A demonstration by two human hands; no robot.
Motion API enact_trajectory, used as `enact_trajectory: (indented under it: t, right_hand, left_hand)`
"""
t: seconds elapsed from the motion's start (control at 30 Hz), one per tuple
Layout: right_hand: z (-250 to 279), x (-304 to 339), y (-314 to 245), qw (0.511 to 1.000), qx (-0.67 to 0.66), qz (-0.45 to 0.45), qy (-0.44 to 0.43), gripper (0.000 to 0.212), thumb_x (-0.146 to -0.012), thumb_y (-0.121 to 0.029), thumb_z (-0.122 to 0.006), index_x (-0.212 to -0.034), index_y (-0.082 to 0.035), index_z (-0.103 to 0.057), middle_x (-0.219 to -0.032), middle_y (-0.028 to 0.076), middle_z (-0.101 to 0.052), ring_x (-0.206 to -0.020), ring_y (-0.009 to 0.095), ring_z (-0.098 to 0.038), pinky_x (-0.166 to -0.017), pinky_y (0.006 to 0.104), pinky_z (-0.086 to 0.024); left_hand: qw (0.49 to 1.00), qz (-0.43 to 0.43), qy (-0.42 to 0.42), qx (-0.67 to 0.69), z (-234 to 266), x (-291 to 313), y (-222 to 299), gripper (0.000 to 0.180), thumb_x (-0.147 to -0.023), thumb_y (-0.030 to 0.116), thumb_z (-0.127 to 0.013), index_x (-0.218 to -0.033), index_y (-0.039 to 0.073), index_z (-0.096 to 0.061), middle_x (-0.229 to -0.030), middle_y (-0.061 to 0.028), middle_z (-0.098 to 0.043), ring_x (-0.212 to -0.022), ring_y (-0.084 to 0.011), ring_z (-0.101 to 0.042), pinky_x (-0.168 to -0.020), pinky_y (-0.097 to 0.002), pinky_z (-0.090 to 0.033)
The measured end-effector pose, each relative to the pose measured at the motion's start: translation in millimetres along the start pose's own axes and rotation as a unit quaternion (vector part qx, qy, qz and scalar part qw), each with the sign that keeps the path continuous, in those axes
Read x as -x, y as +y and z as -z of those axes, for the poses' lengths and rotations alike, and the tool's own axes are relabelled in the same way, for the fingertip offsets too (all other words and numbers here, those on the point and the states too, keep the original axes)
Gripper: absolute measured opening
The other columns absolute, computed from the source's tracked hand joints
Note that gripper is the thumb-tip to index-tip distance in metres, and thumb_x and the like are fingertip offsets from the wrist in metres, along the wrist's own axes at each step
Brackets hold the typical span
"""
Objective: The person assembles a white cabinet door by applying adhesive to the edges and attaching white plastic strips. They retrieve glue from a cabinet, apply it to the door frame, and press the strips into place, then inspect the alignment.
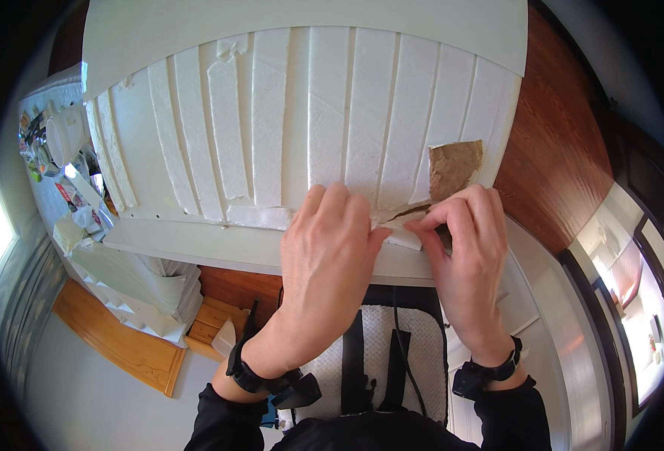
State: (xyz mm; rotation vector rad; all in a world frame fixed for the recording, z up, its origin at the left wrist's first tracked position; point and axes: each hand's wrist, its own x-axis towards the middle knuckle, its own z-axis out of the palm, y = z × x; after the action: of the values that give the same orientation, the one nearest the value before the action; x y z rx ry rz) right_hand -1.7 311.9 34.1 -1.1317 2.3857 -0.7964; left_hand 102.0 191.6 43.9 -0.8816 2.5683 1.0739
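A large white board (297, 113) lies in front of me, covered with white foam-like strips (328, 98) running away from me in rows. Along its near edge, a short white piece (401, 235) lies between my hands. My left hand (324, 263) is closed at that edge, its thumb pressing on the left side of the piece. The fingertips of my right hand (467, 244) pinch its right side. Just beyond the right hand is a rough brown patch (454, 169) among the strips. A dark brown gap shows beside the piece. The fingers hide part of the near edge.
A white ledge (189, 239) borders the board's near side. On the left, a cluttered surface holds a white bucket-like container (67, 135). Wooden flooring (557, 135) lies to the right. A curved wooden board (129, 338) and a small wooden box (213, 327) are at lower left.
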Motion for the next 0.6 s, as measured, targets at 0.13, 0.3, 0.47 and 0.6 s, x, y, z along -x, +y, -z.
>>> enact_trajectory:
  t: [0.13,0.3,0.47,0.6]
  right_hand:
    - [-1.7,-1.4,3.6,1.000,-0.015,0.013,-0.001,0.028,-0.058,0.008,-0.072,-0.073,-0.004,-0.052,-0.077,0.007,-0.046,-0.072,0.024,-0.048,-0.057,0.0336,-0.041]
    - [-1.6,-0.7,2.5,1.000,0.021,-0.002,0.022,0.028,-0.061,0.003,-0.075,-0.075,-0.003,-0.052,-0.086,0.008,-0.045,-0.076,0.024,-0.046,-0.058,0.0336,-0.039]
    - [2.2,-0.7,1.7,0.996,0.078,-0.022,0.028,0.033,-0.067,-0.011,-0.081,-0.082,-0.003,-0.052,-0.095,0.010,-0.042,-0.085,0.025,-0.042,-0.067,0.0359,-0.037]
    - [3.3,-1.4,2.6,0.994,0.102,-0.038,0.021,0.039,-0.067,-0.018,-0.082,-0.084,-0.003,-0.051,-0.097,0.010,-0.041,-0.087,0.025,-0.040,-0.073,0.0381,-0.034]
  left_hand:
    - [1.000,0.002,0.002,0.004,-1.0,-0.6,-1.0,0.027,-0.067,0.008,-0.075,-0.072,0.003,-0.049,-0.077,-0.0104,-0.048,-0.075,-0.0292,-0.051,-0.062,-0.0396,-0.044]
    - [1.000,0.008,-0.006,-0.015,-0.9,-0.3,-0.5,0.028,-0.067,0.008,-0.075,-0.071,0.003,-0.048,-0.076,-0.0108,-0.048,-0.075,-0.0297,-0.051,-0.062,-0.0397,-0.044]
    - [1.000,0.014,-0.004,-0.013,-0.2,-2.1,0.4,0.028,-0.067,0.010,-0.076,-0.071,0.003,-0.049,-0.076,-0.0107,-0.048,-0.074,-0.0295,-0.052,-0.062,-0.0396,-0.044]
    - [1.000,0.009,-0.013,-0.023,1.8,-2.2,3.2,0.029,-0.067,0.011,-0.077,-0.071,0.003,-0.049,-0.076,-0.0102,-0.049,-0.075,-0.0293,-0.052,-0.062,-0.0395,-0.044]
